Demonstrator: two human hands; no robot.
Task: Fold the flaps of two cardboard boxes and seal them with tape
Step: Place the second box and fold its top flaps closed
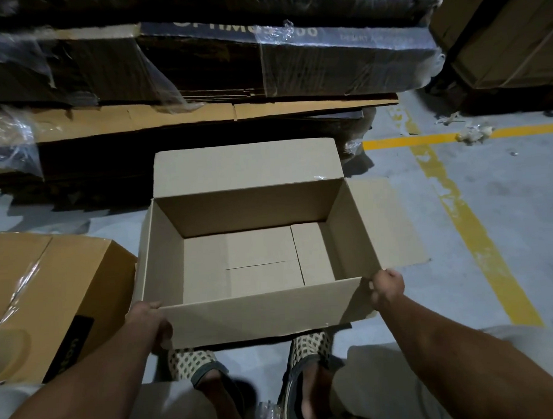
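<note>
Open cardboard box (258,250) sits on the grey floor at frame centre, mouth up. Its bottom flaps are seen folded flat inside. Far flap (247,166) stands raised above the back wall; right flap (391,224) lies splayed outward on the floor; left flap is not made out. Near flap (260,313) is held at both ends, tilted toward the viewer.

Left hand (150,323), lower left of centre: fingers closed around the near flap's left corner, thumb on top. Right hand (387,288), right of centre: fingers clenched on the flap's right corner.

A second box (52,298), brown, lies at lower left, touching or just beside the open box; glossy tape appears to run across its closed flaps, so it is judged already sealed. No tape roll is identified in view.

Step in hand, judged: folding the near flap inward.

Notes for doing it well:
- Both corners are best pushed together so the crease bends evenly along the wall edge.
- The short side flaps would normally be folded first, long flaps over them.
- The box is best steadied against the feet (308,346) to avoid sliding toward the wrapped cardboard stack (201,64) at frame top.
</note>
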